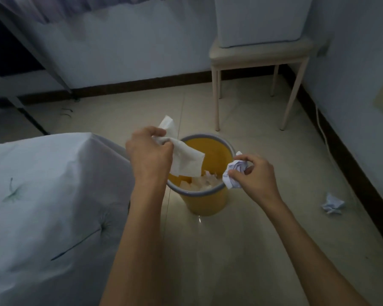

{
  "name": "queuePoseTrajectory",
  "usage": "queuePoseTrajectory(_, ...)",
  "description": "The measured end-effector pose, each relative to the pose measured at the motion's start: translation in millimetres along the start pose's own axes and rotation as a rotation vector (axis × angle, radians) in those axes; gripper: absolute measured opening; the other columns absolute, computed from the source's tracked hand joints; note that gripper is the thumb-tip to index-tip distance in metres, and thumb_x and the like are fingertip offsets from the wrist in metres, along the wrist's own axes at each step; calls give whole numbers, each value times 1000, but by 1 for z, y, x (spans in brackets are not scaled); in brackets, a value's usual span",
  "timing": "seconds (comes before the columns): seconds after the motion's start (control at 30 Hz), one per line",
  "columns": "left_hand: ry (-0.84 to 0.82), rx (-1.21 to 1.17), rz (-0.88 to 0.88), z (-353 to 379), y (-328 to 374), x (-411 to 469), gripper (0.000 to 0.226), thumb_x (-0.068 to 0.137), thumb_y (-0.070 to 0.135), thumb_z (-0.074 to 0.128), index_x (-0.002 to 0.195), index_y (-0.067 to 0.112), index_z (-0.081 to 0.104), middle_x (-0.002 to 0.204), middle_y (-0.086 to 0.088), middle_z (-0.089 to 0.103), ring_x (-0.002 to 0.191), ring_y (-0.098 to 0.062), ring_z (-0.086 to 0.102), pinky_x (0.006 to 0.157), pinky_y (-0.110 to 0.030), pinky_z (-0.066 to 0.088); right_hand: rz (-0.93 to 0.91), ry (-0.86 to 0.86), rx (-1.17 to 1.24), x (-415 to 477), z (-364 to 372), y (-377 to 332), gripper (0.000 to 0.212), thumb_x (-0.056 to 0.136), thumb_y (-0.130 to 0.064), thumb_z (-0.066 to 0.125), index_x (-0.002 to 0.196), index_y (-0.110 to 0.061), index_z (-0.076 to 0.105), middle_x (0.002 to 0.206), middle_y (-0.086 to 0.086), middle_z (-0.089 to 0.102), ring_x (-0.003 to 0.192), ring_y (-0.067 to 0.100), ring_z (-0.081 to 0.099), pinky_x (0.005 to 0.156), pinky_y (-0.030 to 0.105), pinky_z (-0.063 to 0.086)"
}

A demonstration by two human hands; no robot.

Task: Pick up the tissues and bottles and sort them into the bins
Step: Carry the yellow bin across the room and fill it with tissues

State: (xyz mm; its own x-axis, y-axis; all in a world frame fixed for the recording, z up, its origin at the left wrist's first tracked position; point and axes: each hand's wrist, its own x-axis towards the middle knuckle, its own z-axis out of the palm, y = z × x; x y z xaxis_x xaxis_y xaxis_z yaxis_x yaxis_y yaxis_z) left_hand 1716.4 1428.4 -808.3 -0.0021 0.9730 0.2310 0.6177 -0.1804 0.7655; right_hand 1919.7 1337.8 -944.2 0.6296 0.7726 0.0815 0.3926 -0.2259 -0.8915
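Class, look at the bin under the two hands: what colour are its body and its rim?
Yellow body with a grey rim, on the bin, seen in the head view.

I am reading the yellow bin (208,202) as partly blocked. My left hand (149,155) is holding a flat tissue (186,160) over the left of its mouth, and my right hand (257,173) is pinching a crumpled tissue (236,173) at the right rim. The far half of the mouth is lying open. The bed corner (75,173) is crowding the bin from the left. I am finding bare floor (230,250) near and right of it, up to a loose tissue ball (332,204) near the right wall. The stool (259,56) is standing farther back with its legs on the floor.
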Motion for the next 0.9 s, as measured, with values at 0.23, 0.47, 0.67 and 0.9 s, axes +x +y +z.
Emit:
queuePoseTrajectory(0.23,-96,-13,-57,62,-50,31,36,93,13,77,128,17,71,135,-7,65,116,-26,67,92,-39,62,-10,-48,-147,53,58,-8,46,83,-24,85,126,-17,71,122,1,68,105,14,63,82,23,51)
queuePoseTrajectory(0.47,-618,243,-89,123,-102,41,73,92,29,81,156,25,47,157,-8,48,138,-35,52,108,-47,50,72,-331,-393,74,69,3,69,88,-22,77,152,-21,52,155,5,51,138,29,53,107,38,48)
queuePoseTrajectory(0.67,-808,489,35,134,-105,48,97,86,59,77,165,37,25,176,-2,3,160,-37,15,125,-60,27,27,-436,-481,70,57,-11,73,98,-33,71,162,-35,34,170,-1,28,148,29,42,113,47,48)
queuePoseTrajectory(0.9,-675,524,190,115,-74,33,96,81,59,82,162,37,34,173,0,20,156,-35,24,120,-64,34,-111,-379,-654,46,10,-43,69,101,-39,67,162,-33,34,166,-1,35,145,25,44,112,44,45)
